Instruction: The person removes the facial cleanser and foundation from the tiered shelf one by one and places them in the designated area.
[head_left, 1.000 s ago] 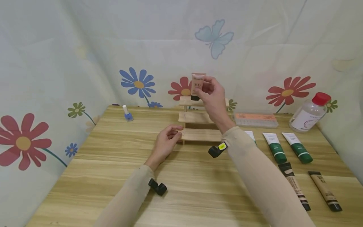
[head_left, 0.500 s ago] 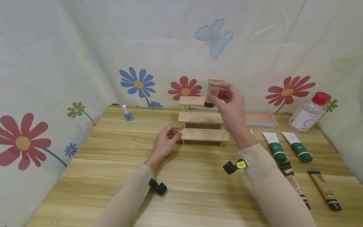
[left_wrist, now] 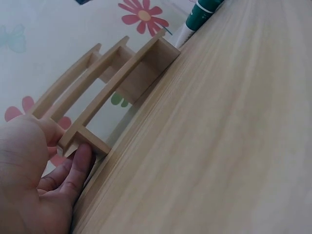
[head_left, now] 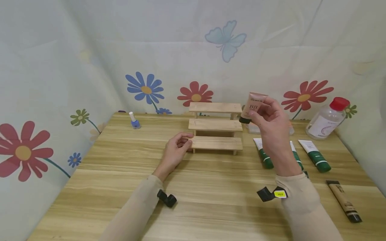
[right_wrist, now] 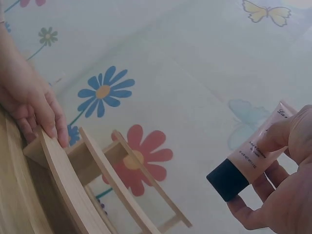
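Note:
A small pink BB cream tube (head_left: 254, 105) with a black cap is held up in my right hand (head_left: 273, 132), pinched between thumb and fingers. It tilts slightly, cap down, above the table. In the right wrist view the black cap (right_wrist: 227, 180) and the printed side of the tube show. My left hand (head_left: 175, 150) grips the left end of the lowest step of a three-step wooden display stand (head_left: 215, 125). From the left wrist, fingers (left_wrist: 80, 165) reach under that step's end beside its leg.
Green-and-white tubes (head_left: 315, 156) and a tan tube (head_left: 343, 201) lie at right. A red-capped bottle (head_left: 326, 118) stands behind, near a flat clear box (head_left: 253, 128) partly hidden by my right hand. Blue nail polish (head_left: 135, 122) stands at back left. A flowered curtain (head_left: 169, 40) hangs behind.
My right hand has carried the BB cream tube from above the stand's top step to the right and down, toward me. My left hand has stayed on the stand.

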The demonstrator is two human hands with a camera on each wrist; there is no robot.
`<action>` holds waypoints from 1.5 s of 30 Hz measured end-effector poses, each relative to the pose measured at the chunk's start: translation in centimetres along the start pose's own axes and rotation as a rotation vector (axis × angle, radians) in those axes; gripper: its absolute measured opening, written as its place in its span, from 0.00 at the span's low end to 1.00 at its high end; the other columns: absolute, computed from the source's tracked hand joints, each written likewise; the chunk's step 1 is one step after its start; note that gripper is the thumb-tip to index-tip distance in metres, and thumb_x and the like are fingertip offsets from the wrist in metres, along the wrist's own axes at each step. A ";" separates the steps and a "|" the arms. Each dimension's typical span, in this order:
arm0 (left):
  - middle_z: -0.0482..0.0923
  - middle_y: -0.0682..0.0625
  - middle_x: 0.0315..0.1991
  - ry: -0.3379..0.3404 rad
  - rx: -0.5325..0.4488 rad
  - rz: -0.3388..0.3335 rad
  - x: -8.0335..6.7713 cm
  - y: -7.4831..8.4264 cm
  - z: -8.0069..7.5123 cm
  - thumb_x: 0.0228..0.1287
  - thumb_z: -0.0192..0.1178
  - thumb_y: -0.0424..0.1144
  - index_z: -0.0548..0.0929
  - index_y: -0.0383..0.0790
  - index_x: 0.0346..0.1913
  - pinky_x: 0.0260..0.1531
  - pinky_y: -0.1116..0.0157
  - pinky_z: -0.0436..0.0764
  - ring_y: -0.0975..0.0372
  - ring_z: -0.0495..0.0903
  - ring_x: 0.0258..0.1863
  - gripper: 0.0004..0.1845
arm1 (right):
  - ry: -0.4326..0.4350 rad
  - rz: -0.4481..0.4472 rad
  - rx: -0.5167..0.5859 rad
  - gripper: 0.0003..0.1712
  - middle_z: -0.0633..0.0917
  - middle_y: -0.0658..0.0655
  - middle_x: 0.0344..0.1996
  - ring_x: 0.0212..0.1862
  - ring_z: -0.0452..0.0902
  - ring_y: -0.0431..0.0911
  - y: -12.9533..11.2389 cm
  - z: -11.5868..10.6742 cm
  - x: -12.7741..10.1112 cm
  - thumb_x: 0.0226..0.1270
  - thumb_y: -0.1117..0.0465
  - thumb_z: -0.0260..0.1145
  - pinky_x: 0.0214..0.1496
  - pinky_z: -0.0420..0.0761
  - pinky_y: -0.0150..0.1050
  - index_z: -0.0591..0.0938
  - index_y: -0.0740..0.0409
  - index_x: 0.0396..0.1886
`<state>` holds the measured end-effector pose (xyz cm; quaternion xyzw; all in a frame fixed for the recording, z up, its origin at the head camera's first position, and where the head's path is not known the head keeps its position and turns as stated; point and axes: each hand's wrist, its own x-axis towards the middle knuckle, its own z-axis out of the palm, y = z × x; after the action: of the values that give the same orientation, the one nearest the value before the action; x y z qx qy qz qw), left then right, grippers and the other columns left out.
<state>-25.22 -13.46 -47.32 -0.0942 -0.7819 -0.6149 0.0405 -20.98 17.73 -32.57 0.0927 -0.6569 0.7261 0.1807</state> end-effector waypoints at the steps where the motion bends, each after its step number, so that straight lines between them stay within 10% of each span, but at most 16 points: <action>1: 0.88 0.45 0.48 0.002 0.001 -0.004 0.0 0.0 0.0 0.84 0.66 0.39 0.90 0.46 0.61 0.48 0.63 0.89 0.55 0.87 0.46 0.10 | 0.010 0.017 -0.011 0.22 0.83 0.55 0.60 0.64 0.78 0.51 -0.2 -0.3 -0.1 0.82 0.67 0.70 0.61 0.86 0.30 0.83 0.52 0.71; 19: 0.87 0.44 0.48 0.006 0.000 -0.007 -0.2 0.0 -0.2 0.84 0.66 0.38 0.90 0.46 0.60 0.48 0.62 0.90 0.55 0.87 0.46 0.10 | 0.043 0.078 -0.161 0.29 0.81 0.51 0.63 0.65 0.74 0.51 -1.4 -7.5 -3.7 0.81 0.67 0.72 0.59 0.82 0.20 0.79 0.51 0.77; 31: 0.87 0.43 0.48 -0.004 -0.016 -0.005 -0.1 0.2 0.0 0.84 0.66 0.37 0.89 0.44 0.61 0.48 0.63 0.90 0.55 0.87 0.46 0.11 | 0.000 0.139 -0.497 0.29 0.83 0.42 0.59 0.58 0.79 0.39 -0.2 -10.6 -7.9 0.83 0.60 0.71 0.56 0.82 0.18 0.76 0.51 0.78; 45: 0.87 0.44 0.47 0.007 0.004 -0.008 0.0 0.0 0.1 0.84 0.65 0.38 0.90 0.45 0.60 0.48 0.62 0.90 0.55 0.87 0.46 0.10 | 0.018 0.388 -0.564 0.35 0.86 0.36 0.52 0.52 0.82 0.33 3.0 -12.5 -13.2 0.77 0.52 0.78 0.51 0.84 0.22 0.74 0.56 0.76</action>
<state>-25.22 -13.38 -47.36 -0.0888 -0.7834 -0.6138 0.0412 -8.76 28.00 -41.76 -0.0941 -0.8356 0.5375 0.0637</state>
